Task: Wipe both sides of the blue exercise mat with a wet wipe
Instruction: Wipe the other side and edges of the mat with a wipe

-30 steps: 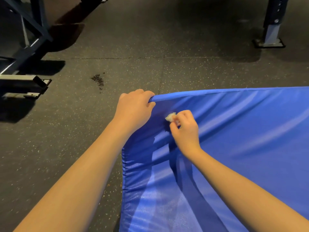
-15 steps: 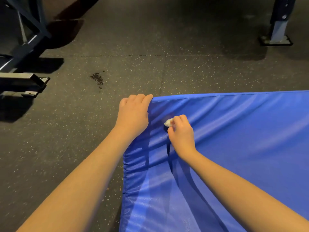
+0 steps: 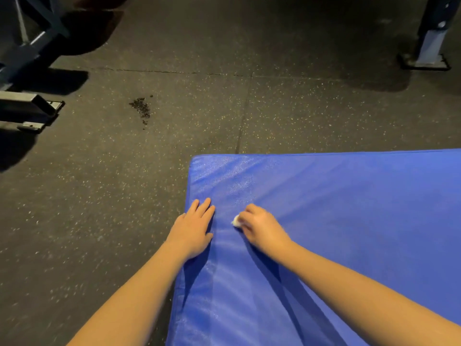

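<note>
The blue mat (image 3: 349, 233) lies flat on the floor and fills the lower right of the frame, its far left corner near the middle of the picture. Its cover shows faint creases and a dull sheen.

A small white wet wipe (image 3: 235, 220), bunched into a wad, sits on the mat a little in from the left edge. The right hand (image 3: 262, 228) holds it against the surface; its fingers (image 3: 249, 212) are curled around the wad and pinch it, so only a bit of white shows at their tips.

Just beside it, to the left, the left hand (image 3: 193, 231) rests palm down on the mat at its left edge, fingers (image 3: 204, 208) straight and close together, thumb out to the side.

Around the mat is a dark speckled floor (image 3: 124, 196) with a seam running across it. A small dark stain (image 3: 141, 108) marks the floor in the upper left part of the frame. A metal frame (image 3: 27, 106) stands at the upper left, and a post (image 3: 429, 43) with a flat foot at the upper right.
</note>
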A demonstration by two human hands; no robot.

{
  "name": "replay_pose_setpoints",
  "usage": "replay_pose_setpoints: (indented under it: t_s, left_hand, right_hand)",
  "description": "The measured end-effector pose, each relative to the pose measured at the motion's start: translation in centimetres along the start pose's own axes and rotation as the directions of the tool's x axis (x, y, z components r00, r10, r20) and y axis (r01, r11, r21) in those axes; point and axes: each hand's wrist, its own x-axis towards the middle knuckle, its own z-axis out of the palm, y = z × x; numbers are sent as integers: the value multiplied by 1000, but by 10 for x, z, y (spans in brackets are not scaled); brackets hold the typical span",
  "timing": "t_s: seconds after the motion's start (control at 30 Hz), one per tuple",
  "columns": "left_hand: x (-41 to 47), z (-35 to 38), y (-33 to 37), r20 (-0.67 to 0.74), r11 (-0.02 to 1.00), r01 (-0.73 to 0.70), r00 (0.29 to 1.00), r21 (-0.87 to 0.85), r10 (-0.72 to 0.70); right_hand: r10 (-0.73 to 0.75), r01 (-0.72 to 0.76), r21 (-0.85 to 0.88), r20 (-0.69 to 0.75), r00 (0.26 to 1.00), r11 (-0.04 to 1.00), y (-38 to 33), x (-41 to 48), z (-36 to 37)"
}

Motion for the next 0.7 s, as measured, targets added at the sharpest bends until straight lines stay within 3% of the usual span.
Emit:
replay_pose_setpoints:
  t_s: [0.07, 0.1, 0.2, 0.23, 0.3, 0.4, 0.47, 0.57, 0.6, 0.63, 0.7]
  left_hand:
    - [1, 3, 2, -36, 1000, -6, 999, 3, 6]
    - [2, 3, 2, -45, 1000, -4, 999, 9, 4]
    - [-3, 5, 2, -27, 1000, -2, 1000, 1, 2]
    - [-6, 7, 1, -24, 1000, 2, 1000, 11, -2]
    - [-12, 14, 2, -45, 999, 19, 999, 27, -18]
    - [-19, 28, 3, -176, 1000, 30, 984, 3, -29]
    - [-27, 35, 2, -257, 998, 34, 965, -50, -45]
    - [-38, 49, 0, -242, 996, 53, 968, -75, -70]
    - [-41, 50, 1, -228, 996, 46, 972, -75, -63]
    - [-44, 51, 3, -204, 996, 48, 977, -80, -63]
    - [-44, 51, 4, -148, 997, 54, 987, -61, -62]
  right_hand:
    - [-120, 121, -4, 27, 992, 993, 6, 4, -1]
    - [-82, 82, -12, 4, 997, 997, 13, 12, -5]
    - [276, -290, -35, -216, 936, 956, 37, 41, -20]
    - [326, -347, -54, -233, 916, 936, 37, 46, -21]
    - [217, -231, -75, -156, 964, 970, 20, 44, -15]
    - [-121, 121, 0, 81, 989, 993, -2, 24, -3]
    - [-93, 93, 4, 94, 991, 996, 5, 36, -13]
    - [209, -214, -51, -83, 974, 976, 21, 62, -17]
    - [237, -248, -76, -123, 964, 966, 16, 65, -14]
    - [217, -225, -74, -107, 970, 971, 8, 64, -8]
    - [30, -27, -51, 52, 998, 998, -13, 54, 5]
